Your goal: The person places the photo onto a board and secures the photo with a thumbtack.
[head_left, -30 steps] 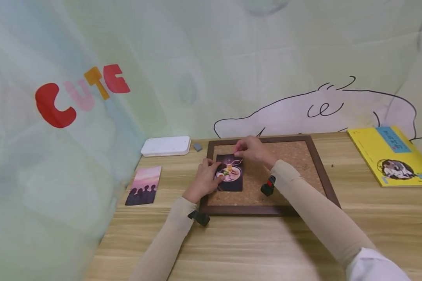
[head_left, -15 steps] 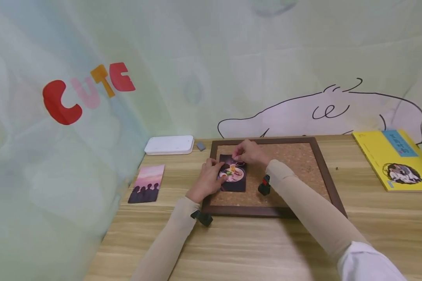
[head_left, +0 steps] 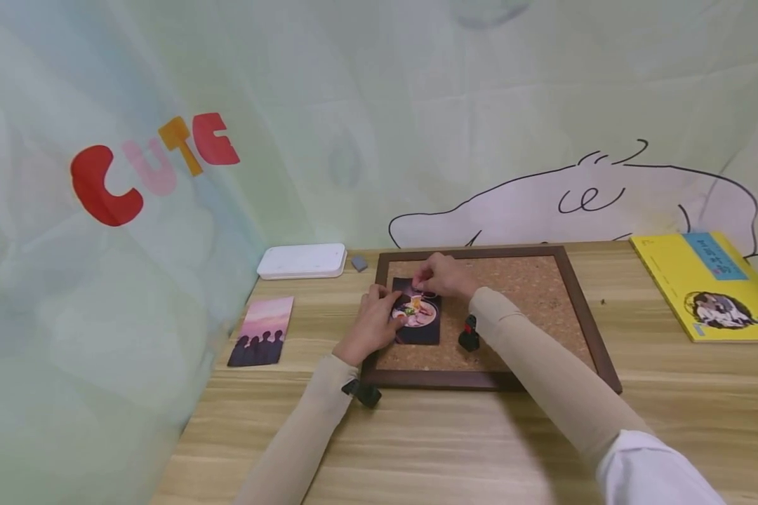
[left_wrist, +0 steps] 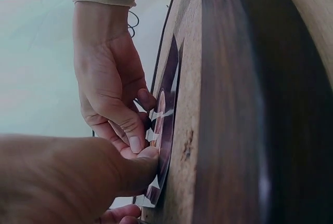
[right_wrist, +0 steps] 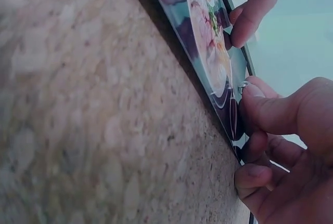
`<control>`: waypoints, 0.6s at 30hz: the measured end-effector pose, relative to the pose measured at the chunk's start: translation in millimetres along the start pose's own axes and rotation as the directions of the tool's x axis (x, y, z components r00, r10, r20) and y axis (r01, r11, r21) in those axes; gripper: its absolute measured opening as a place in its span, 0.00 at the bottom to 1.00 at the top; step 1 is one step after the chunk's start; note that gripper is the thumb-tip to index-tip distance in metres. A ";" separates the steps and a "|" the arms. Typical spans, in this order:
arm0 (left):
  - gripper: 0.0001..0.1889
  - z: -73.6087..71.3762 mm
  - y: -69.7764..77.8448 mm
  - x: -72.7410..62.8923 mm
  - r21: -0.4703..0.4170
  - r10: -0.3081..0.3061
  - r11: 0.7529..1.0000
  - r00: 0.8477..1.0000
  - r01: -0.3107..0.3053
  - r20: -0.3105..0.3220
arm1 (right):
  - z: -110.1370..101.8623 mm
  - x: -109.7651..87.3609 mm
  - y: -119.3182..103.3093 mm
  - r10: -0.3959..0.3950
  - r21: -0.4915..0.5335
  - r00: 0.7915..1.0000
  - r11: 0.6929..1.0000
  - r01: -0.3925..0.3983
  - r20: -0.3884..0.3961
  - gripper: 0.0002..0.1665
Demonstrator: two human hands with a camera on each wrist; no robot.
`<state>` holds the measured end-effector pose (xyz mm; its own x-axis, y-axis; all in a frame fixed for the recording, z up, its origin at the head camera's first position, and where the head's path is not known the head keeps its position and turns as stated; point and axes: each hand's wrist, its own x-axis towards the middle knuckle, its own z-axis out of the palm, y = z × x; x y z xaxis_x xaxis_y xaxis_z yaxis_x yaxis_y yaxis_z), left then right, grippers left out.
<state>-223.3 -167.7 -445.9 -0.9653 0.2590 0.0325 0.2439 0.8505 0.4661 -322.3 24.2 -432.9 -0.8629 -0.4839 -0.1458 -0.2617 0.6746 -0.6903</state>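
A dark photo (head_left: 424,337) of a noodle bowl lies on the left part of a brown-framed corkboard (head_left: 512,301). My left hand (head_left: 369,326) rests at the photo's left side, thumb and fingertips pressing its surface. Over the photo's upper part, my right hand (head_left: 445,277) pinches a small, shiny pushpin (right_wrist: 242,86) between thumb and forefinger. The fingers hide most of the pin. In the right wrist view, the photo's near edge stands slightly off the cork, with a dark shadow under it.
Left of the board lies a second photo (head_left: 262,333) with silhouettes against a pink sky. Behind it sit a white case (head_left: 302,261) and a small grey block (head_left: 358,263). A yellow book (head_left: 710,287) lies at the right, near the curtain-like backdrop (head_left: 328,126).
My right hand has moved from the photo's top right edge down and left onto its upper middle. The left hand keeps its place on the photo. The head view has shifted slightly.
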 end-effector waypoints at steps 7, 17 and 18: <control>0.28 0.6 1.2 0.4 0.012 -0.004 1.000 1.000 0.004 -0.004 | 2.0 3.0 -1.3 0.038 -0.006 0.999 0.999 -0.038 -0.012 0.08; 0.28 0.5 1.0 0.7 0.023 -0.021 1.000 1.000 0.021 0.004 | 6.0 6.1 -4.8 0.106 0.009 0.992 0.994 -0.106 -0.065 0.09; 0.27 0.4 0.8 0.5 0.025 -0.019 1.000 1.000 0.019 0.003 | 6.1 6.7 -4.6 0.111 0.015 0.992 0.994 -0.111 -0.063 0.09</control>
<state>-223.6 -166.8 -445.9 -0.9695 0.2442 0.0208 0.2278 0.8663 0.4446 -324.2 14.4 -435.1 -0.9122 -0.3696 -0.1766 -0.1582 0.7155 -0.6804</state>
